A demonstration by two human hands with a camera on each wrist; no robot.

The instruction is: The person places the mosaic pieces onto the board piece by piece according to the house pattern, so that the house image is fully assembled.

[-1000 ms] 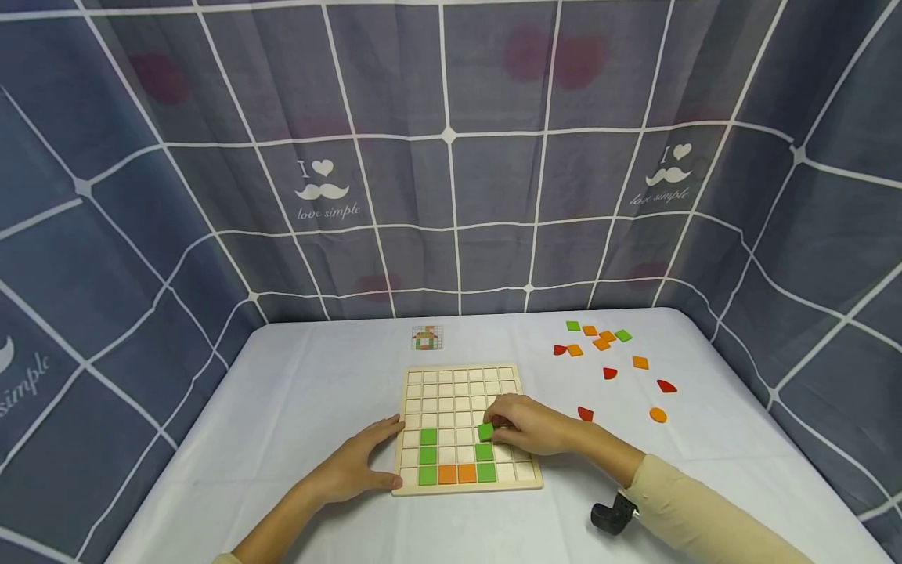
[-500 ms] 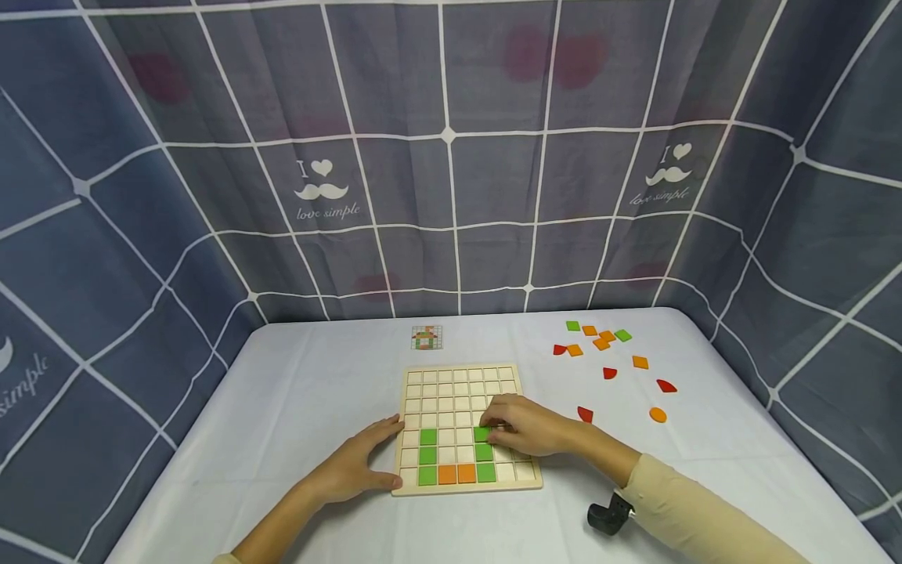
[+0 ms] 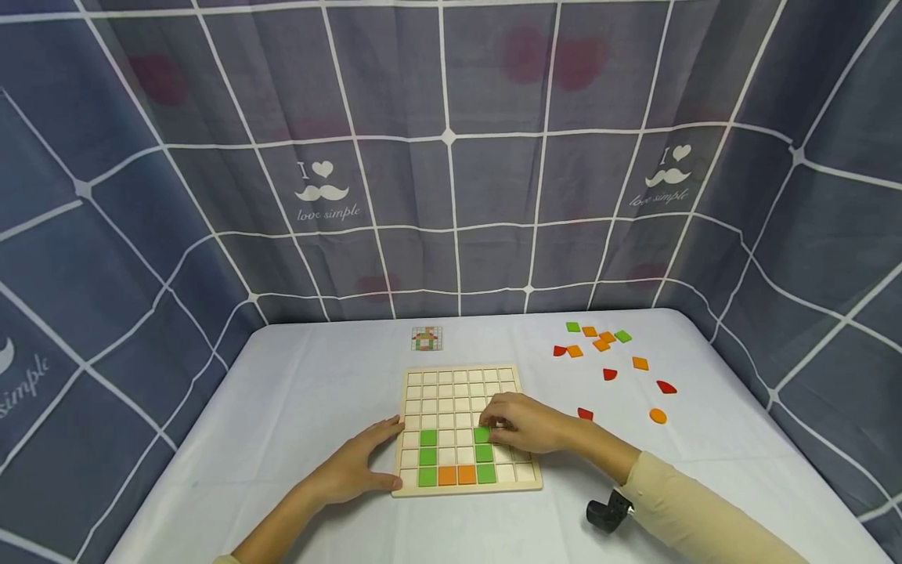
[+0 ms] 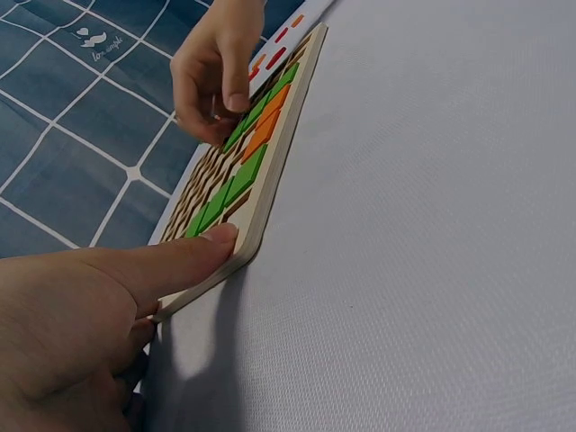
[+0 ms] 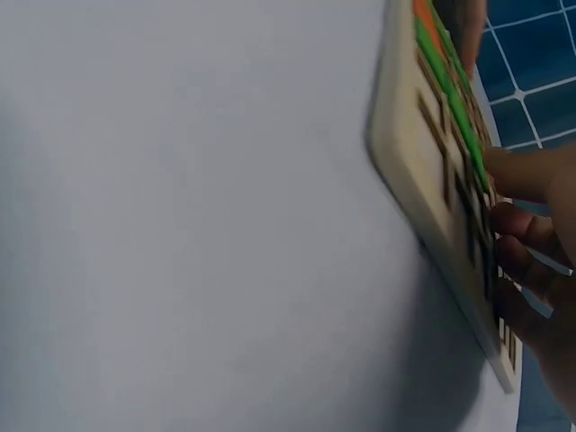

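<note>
A wooden grid board (image 3: 461,392) lies on the table, with green square tiles (image 3: 427,456) in two columns and two orange square tiles (image 3: 456,474) between them in the front row. My left hand (image 3: 355,462) rests at the board's left side, thumb (image 4: 202,256) on the front corner and fingers reaching along the edge. My right hand (image 3: 524,424) is over the board, its thumb and fingertips at the top green tile (image 3: 482,434) of the right column, pinching it at its cell. In the right wrist view, the right thumb (image 5: 517,173) meets the green tiles.
Loose tiles lie right of the board: orange squares (image 3: 640,363), green squares (image 3: 573,327), red quarter-rounds (image 3: 665,387) and an orange disc (image 3: 658,416). A small pattern card (image 3: 427,338) lies behind the board. A black device (image 3: 607,513) hangs by the right sleeve (image 3: 698,501). Checked curtains (image 3: 493,180) surround the table.
The green tile in my right fingers, tilted a second ago, now sits lower and lines up with the column. My right hand has shifted slightly left; my left hand has stayed put.
</note>
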